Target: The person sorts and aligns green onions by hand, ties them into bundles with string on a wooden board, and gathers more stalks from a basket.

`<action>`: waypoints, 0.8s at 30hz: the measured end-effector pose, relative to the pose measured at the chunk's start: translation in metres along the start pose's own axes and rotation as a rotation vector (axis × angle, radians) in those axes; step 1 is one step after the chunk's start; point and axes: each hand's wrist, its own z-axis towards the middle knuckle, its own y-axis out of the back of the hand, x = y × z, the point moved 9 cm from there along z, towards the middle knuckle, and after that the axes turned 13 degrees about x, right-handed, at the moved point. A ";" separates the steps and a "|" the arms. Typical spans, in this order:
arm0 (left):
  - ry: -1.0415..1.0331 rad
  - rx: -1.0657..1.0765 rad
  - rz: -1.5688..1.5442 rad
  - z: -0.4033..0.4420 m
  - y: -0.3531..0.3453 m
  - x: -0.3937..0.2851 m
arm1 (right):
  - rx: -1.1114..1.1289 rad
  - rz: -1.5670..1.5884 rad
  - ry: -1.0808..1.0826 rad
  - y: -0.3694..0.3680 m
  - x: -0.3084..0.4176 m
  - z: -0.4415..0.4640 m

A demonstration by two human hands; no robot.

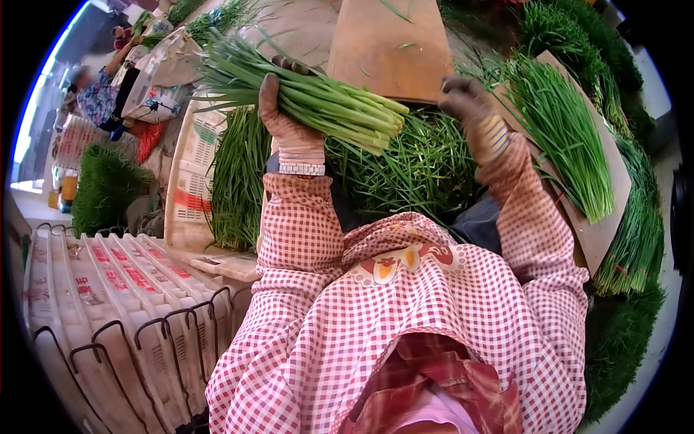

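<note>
My left hand (pixel 295 126), in a brown-stained glove, is closed around a thick bunch of garlic chives (pixel 340 108). The pale cut ends point right and the green leaves spread to the left. To the right of those ends, my right hand (pixel 473 112), in a matching glove, is raised with its fingers curled in; whatever they may hold is hidden. Beneath both hands lies a heap of loose green leaves (pixel 412 159). A second bunch of chives (pixel 567 137) rests on a board (pixel 614 195) to the right of my right hand.
A brown board (pixel 390 47) lies ahead. On the left, a white crate (pixel 184 177) holds more chives (pixel 242 173), near stacked crates with wire handles (pixel 108 289). Further chives (pixel 636 217) line the right side. Another person (pixel 101 98) sits at the far left.
</note>
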 end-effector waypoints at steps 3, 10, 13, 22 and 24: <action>0.075 0.073 -0.101 -0.007 -0.034 0.027 | -0.167 0.512 0.195 0.027 -0.011 -0.003; 0.084 0.017 -0.110 -0.013 -0.042 0.070 | -0.244 0.294 0.438 -0.056 0.024 -0.005; 0.114 -0.009 -0.019 -0.013 -0.040 0.069 | -0.205 0.317 0.202 -0.028 0.000 -0.025; 0.399 -0.088 -0.031 -0.037 -0.028 0.141 | 0.351 -0.280 -0.207 -0.052 -0.015 -0.034; 0.335 -0.211 -0.056 -0.039 -0.021 0.147 | 0.150 -0.240 -0.298 -0.040 -0.060 -0.038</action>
